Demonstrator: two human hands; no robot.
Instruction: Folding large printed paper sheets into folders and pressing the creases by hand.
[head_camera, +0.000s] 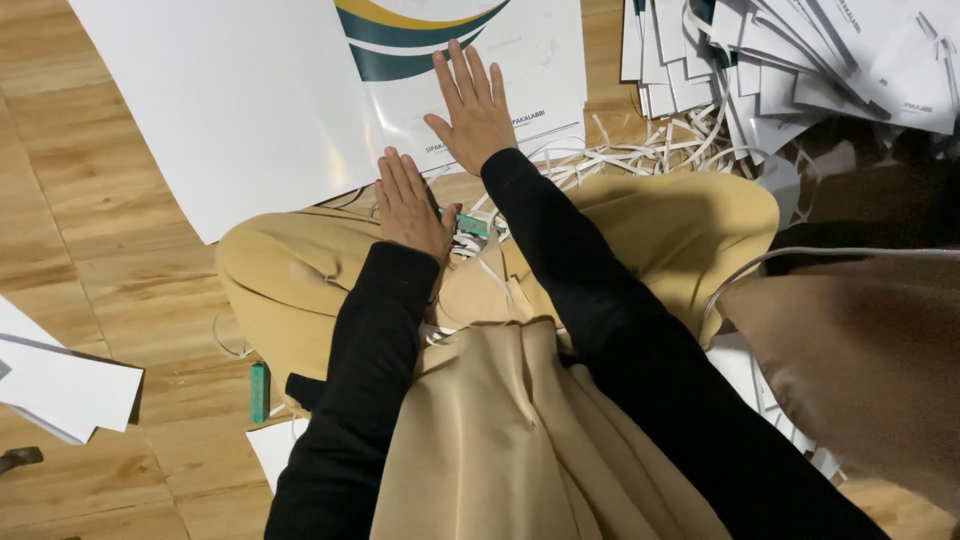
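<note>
wooden floor (90, 210), person seated. big printed sheet (300, 90) spread ahead. left hand (408, 205) at its near edge, fingers flat, released; right hand (472, 108) splayed on it, unclenched. right of sheet: finished pile (800, 55), paper strips (640, 150). sheet not yet folded.

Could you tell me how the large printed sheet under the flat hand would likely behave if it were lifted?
The printed sheet looks thin and glossy, so it would probably flop and bend. Lying flat under the right hand, it seems light and may slide on the wooden floor.

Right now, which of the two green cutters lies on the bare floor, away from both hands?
The green cutter beside the left knee, alone on the wooden floor. The other cutter lies in the lap by the left hand.
</note>
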